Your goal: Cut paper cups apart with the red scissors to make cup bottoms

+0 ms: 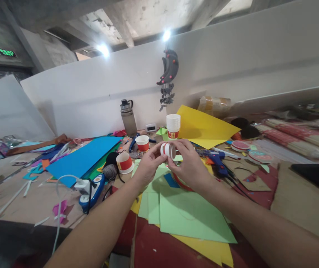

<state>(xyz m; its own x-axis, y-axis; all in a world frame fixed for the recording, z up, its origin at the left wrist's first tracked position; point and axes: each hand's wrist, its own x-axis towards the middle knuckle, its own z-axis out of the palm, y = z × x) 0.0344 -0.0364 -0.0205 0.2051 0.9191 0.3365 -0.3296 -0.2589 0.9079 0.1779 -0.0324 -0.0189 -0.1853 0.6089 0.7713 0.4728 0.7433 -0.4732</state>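
Both my hands hold one small paper cup [167, 149], white with a red band, lying on its side above the table. My left hand [147, 165] pinches its left end with the fingertips. My right hand [189, 163] curls over its right end from above. Under my hands lie overlapping light green paper sheets [189, 216] and yellow sheets [215, 251]. Two more red-and-white cups [124, 162] [142, 143] stand to the left, and a stack of the same cups [173, 126] stands just behind.
A blue glue gun [218, 160] lies right of my hands. A blue paper sheet [83, 158], a power adapter with white cable [84, 186] and paper scraps lie left. A grey water bottle [128, 118] and a large yellow sheet [204, 128] stand by the white wall.
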